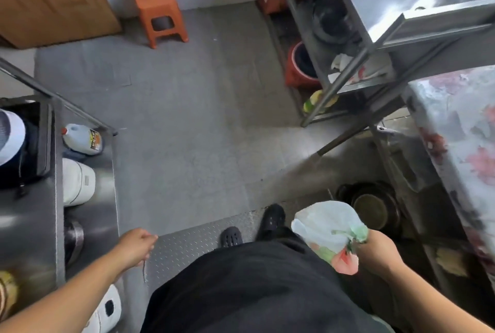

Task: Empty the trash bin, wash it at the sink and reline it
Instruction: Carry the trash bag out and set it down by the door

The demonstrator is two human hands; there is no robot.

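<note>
Head view: right hand (376, 251) grips the gathered neck of a filled trash bag (325, 228), bag hanging beside the right leg above the floor (187, 118). Left hand (138, 245) loosely curled, holding nothing. Orange stool (159, 11) stands far ahead; steel table (26, 225) at left.

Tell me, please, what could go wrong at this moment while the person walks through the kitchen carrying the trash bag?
The right hand grips the full plastic bag only by its bunched neck; thin film could tear or slip, spilling waste on the floor. The bag swings close to the metal shelf leg and could snag. The feet are on the checker-plate step, a possible trip edge.
</note>
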